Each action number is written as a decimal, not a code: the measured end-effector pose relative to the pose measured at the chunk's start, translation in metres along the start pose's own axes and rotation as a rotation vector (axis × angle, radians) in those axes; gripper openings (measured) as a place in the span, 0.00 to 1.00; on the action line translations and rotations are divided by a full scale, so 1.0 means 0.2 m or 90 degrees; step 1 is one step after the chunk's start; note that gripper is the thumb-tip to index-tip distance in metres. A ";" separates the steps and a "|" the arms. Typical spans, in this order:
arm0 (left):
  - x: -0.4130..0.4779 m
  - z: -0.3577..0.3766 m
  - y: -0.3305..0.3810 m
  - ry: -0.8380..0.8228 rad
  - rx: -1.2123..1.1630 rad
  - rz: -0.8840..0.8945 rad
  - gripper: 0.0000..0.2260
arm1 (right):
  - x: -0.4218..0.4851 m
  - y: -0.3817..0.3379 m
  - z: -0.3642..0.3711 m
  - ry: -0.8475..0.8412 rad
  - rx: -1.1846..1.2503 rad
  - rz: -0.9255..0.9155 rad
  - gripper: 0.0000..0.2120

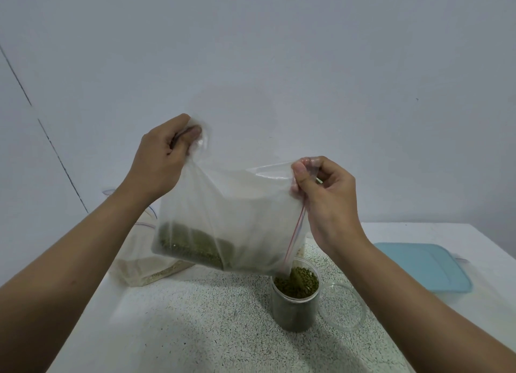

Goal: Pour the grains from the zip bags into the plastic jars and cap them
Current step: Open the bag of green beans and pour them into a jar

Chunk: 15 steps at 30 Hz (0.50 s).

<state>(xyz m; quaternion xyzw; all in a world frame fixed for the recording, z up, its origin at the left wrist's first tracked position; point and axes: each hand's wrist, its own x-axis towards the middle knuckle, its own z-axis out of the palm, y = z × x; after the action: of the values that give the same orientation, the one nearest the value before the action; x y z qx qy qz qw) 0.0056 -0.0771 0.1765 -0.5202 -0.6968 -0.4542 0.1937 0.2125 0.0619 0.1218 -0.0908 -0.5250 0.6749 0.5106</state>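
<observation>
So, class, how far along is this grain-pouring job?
Done: the jar is nearly full of green grains. In hand: the left hand and right hand tilt the zip bag, pouring. Left: grains remain in the bag, the clear lid lies beside the jar, and a pale-grain bag waits.

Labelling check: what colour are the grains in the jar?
The grains are green; the head view shows it best.

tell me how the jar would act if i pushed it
Nearly full of green grains, the jar is probably heavy for its size and steady. It is taller than wide and uncapped, so a high push might tip and spill it.
</observation>
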 end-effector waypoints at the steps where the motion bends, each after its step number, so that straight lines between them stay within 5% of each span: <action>1: 0.00 0.00 0.00 0.002 -0.003 -0.002 0.16 | 0.00 0.00 0.00 0.001 -0.002 -0.002 0.06; 15: 0.02 -0.01 0.01 0.004 0.007 0.011 0.16 | 0.02 0.00 0.00 -0.002 -0.003 -0.007 0.06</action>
<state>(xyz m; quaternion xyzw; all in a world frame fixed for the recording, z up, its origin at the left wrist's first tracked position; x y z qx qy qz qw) 0.0054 -0.0760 0.1803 -0.5236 -0.6942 -0.4504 0.2028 0.2108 0.0657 0.1244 -0.0877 -0.5279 0.6712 0.5131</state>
